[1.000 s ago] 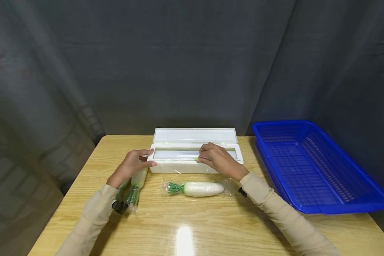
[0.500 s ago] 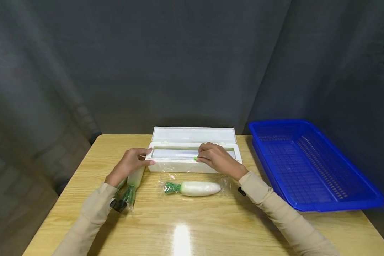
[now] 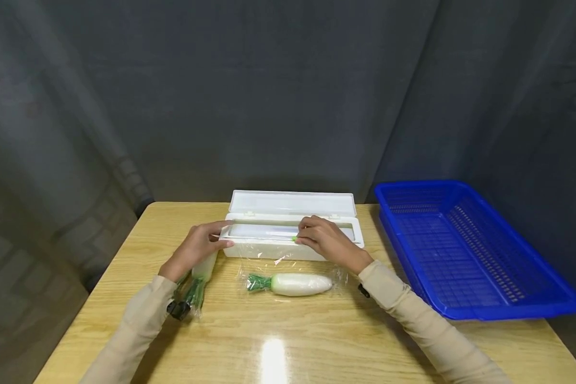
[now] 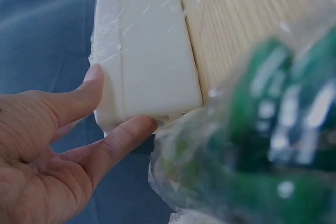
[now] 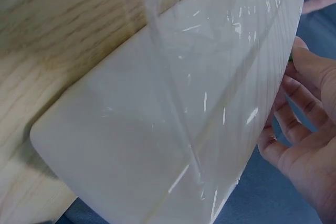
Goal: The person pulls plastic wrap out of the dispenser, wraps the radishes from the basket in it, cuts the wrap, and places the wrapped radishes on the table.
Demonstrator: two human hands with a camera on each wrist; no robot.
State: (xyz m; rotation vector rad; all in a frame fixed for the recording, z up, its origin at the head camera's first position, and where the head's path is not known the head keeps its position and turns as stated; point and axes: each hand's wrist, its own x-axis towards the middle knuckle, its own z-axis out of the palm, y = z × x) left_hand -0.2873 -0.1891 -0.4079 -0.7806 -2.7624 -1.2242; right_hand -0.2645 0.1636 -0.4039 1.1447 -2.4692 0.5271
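Observation:
A white cling film dispenser (image 3: 269, 250) stands at the back of the table, its lid (image 3: 293, 202) raised and a roll visible inside. My left hand (image 3: 197, 248) grips its left end; in the left wrist view the thumb (image 4: 93, 80) lies at the long edge and a finger (image 4: 134, 129) against the end. On the front rim, my right hand (image 3: 324, 240) pinches a small green slide cutter (image 3: 294, 239). Clear film (image 5: 236, 35) drapes down the front toward a wrapped white radish (image 3: 301, 284) with green tops, lying crosswise before the box.
Another wrapped radish (image 3: 205, 268) lies under my left wrist, with green tops (image 4: 273, 114) large in the left wrist view. A big blue plastic basket (image 3: 461, 256) sits on the right of the wooden table (image 3: 221, 346). Dark curtains (image 3: 278, 106) hang behind.
The head view shifts slightly. Both hands keep their places on the dispenser and the slide cutter, and the film in front of the box stirs a little.

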